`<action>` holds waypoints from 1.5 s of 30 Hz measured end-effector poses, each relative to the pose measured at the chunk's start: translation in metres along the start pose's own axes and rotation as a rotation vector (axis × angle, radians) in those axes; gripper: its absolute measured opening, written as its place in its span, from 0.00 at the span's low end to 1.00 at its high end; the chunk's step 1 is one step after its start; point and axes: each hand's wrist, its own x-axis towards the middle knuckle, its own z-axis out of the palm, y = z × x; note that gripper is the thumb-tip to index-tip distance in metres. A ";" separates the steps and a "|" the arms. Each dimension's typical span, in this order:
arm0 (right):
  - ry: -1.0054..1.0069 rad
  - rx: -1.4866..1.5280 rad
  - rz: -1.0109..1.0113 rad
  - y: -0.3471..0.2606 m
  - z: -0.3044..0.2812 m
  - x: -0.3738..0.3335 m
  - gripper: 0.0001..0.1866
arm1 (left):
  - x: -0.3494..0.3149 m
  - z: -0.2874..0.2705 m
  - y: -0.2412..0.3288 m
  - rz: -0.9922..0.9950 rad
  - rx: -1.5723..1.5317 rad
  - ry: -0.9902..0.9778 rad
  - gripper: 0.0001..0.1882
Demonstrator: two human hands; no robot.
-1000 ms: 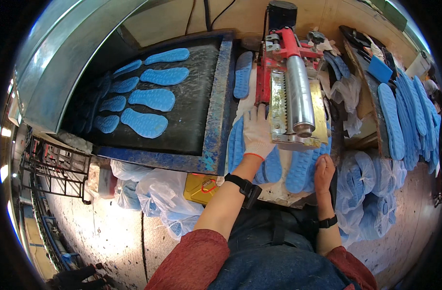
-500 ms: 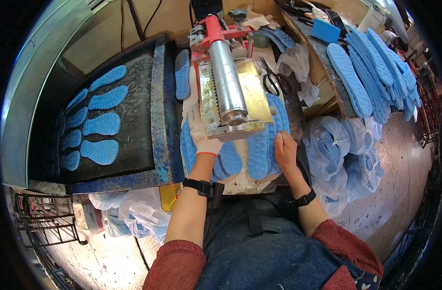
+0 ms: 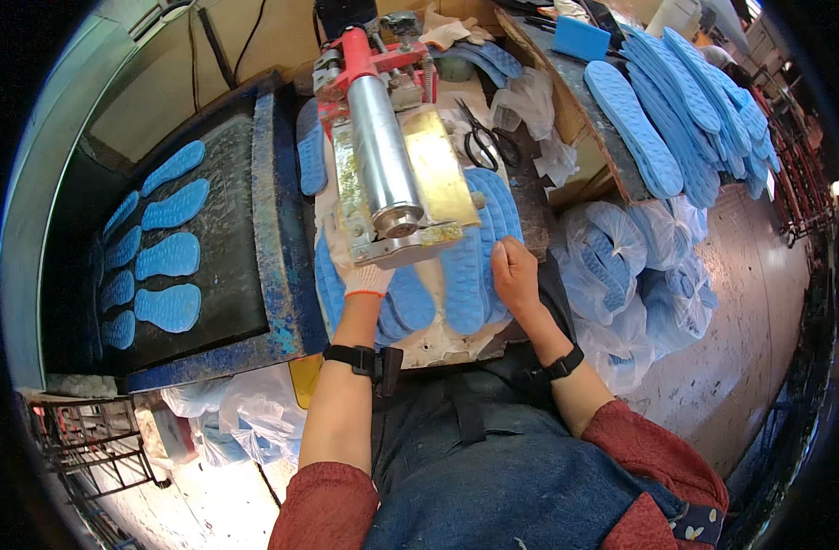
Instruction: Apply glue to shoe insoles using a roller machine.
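My left hand (image 3: 368, 279), in a white glove with an orange cuff, reaches beneath the front of a red-and-metal press (image 3: 383, 151). The press covers its fingers, so what they do is hidden. Blue textured insoles (image 3: 409, 299) lie beside that hand on the worktable. My right hand (image 3: 517, 277) is bare and closed in a fist, thumb on top. It rests at the edge of another group of blue insoles (image 3: 463, 286). Whether anything small is inside the fist cannot be seen. Black-handled scissors (image 3: 482, 145) lie beyond it, right of the press.
Left stands a dark, blue-edged bed (image 3: 227, 211) bearing several blue insoles (image 3: 167, 256). Stacked insoles (image 3: 632, 128) and a blue block (image 3: 581, 38) occupy the right-hand shelf. Filled plastic bags (image 3: 603, 261) sit below it. One insole (image 3: 311, 151) stands between bed and press.
The whole view has shifted, so the press and table appear farther left. The press now covers more of my left hand. My right hand stays closed beside the insoles.
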 end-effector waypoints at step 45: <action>-0.100 0.001 0.009 0.009 -0.002 -0.005 0.16 | -0.004 -0.048 0.047 0.288 0.479 0.252 0.25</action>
